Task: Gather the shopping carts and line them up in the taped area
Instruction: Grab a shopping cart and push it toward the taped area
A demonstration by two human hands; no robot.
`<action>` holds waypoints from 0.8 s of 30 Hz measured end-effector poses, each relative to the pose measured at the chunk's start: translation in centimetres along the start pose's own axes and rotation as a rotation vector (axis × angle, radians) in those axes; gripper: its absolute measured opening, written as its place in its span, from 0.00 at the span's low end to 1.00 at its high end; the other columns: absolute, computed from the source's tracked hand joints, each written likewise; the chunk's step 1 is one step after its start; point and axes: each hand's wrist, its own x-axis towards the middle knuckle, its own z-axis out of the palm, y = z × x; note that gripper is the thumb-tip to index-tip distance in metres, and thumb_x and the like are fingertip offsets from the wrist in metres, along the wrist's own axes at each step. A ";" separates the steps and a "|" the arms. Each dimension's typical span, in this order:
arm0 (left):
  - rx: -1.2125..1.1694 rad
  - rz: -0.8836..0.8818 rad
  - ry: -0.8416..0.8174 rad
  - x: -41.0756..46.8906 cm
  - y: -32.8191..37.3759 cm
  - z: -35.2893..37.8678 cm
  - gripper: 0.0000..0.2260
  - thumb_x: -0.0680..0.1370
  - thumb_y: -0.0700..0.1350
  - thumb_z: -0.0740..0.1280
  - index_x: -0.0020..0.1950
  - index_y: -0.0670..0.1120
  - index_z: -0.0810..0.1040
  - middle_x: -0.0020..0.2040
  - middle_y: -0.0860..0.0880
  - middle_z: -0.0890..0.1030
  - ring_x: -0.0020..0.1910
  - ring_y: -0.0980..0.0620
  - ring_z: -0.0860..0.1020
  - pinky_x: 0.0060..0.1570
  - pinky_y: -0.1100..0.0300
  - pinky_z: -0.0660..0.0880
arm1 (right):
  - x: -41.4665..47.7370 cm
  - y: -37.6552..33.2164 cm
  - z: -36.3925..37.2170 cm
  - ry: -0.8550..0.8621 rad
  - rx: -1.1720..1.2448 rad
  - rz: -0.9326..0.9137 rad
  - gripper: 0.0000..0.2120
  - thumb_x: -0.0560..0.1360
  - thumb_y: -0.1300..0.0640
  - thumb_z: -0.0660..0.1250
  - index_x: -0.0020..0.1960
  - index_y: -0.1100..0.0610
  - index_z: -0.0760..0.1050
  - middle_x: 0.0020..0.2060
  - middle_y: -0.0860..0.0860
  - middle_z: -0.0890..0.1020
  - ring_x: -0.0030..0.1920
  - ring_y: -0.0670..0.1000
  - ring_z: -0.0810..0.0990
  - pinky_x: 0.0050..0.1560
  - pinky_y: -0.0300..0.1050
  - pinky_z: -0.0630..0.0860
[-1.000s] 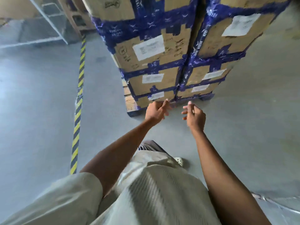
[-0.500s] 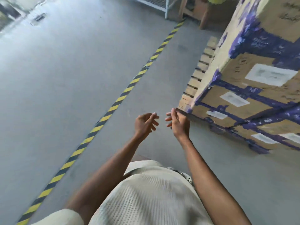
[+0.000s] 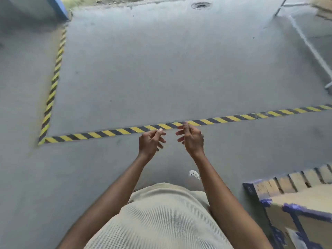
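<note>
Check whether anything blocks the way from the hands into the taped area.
Nothing visible does. The left hand and right hand are empty, just short of the striped tape. Beyond it only a white frame stands at the right edge. The pallet lies outside it.

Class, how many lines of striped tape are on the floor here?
2. One tape line runs across the middle; the other runs up the left side, joining it at a corner. More may lie outside view.
</note>
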 end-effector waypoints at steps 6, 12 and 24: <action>-0.201 -0.128 0.445 1.0 -2.0 -6.7 0.13 0.82 0.51 0.65 0.45 0.46 0.86 0.35 0.44 0.85 0.29 0.45 0.81 0.29 0.58 0.73 | 4.5 -3.9 8.6 -0.452 -0.085 -0.125 0.21 0.84 0.41 0.59 0.46 0.52 0.84 0.36 0.49 0.87 0.32 0.53 0.85 0.38 0.50 0.78; -0.399 -0.192 0.847 0.9 -1.9 -10.2 0.12 0.82 0.49 0.66 0.45 0.45 0.85 0.34 0.43 0.84 0.28 0.45 0.79 0.27 0.59 0.71 | 8.8 -8.1 14.8 -0.766 -0.250 -0.343 0.24 0.81 0.33 0.57 0.45 0.48 0.82 0.37 0.47 0.86 0.32 0.51 0.84 0.39 0.52 0.79; -0.587 -0.328 1.582 -9.2 -6.7 -14.2 0.11 0.77 0.52 0.68 0.42 0.47 0.85 0.34 0.49 0.84 0.33 0.53 0.81 0.34 0.61 0.73 | -3.2 -9.7 26.7 -1.335 -0.462 -0.686 0.24 0.84 0.36 0.55 0.49 0.49 0.85 0.42 0.42 0.86 0.46 0.45 0.84 0.50 0.50 0.80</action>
